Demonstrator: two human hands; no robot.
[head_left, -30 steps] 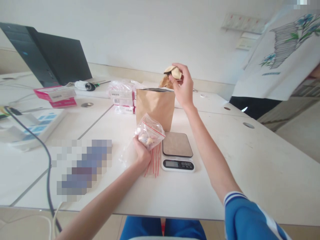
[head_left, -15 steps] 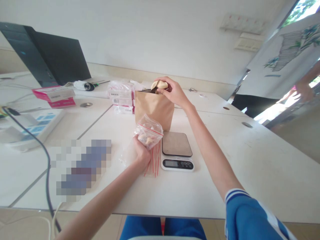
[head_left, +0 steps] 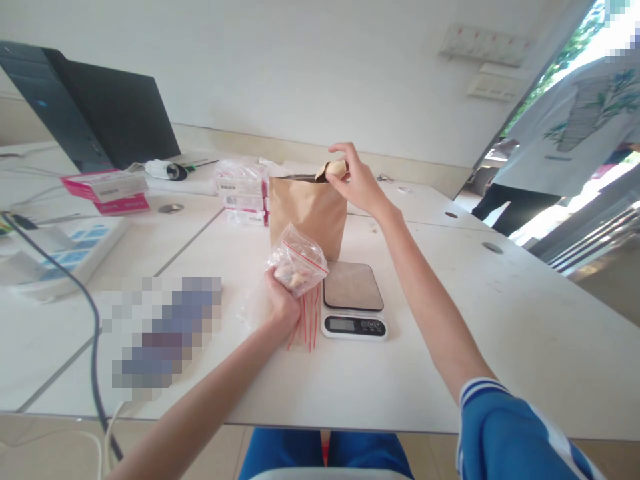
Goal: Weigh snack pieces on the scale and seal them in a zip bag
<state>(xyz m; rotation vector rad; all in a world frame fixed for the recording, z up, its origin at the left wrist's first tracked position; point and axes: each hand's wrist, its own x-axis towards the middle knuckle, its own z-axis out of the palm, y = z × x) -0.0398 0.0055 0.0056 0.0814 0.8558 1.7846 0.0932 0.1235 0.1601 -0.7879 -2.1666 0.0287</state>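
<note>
My left hand (head_left: 284,299) is closed around a clear zip bag (head_left: 300,257) with a red seal line. Pale, lumpy pieces show inside the bag. Behind it stands a brown paper bag (head_left: 307,210), upright, its mouth dark inside. At the right of that mouth, my right hand (head_left: 356,179) pinches a curled pale tan piece (head_left: 338,169) with a dark side. Whether this piece belongs to the paper bag's rim I cannot tell. A flat digital scale (head_left: 353,287) lies to the right of my left hand. More zip bags (head_left: 305,327) with red seals lie under that hand.
Stacked pink-and-white packs (head_left: 245,197) stand left of the paper bag. Farther left are a pink box (head_left: 117,190), a power strip (head_left: 75,250) with a dark cable, and a black computer tower (head_left: 115,113). Beyond the table at right, a person (head_left: 570,140) stands.
My right hand has moved slightly right, with its index finger lifted. The pale tan piece has shifted right and shows less surface. My left hand stays put. The person at right has moved.
</note>
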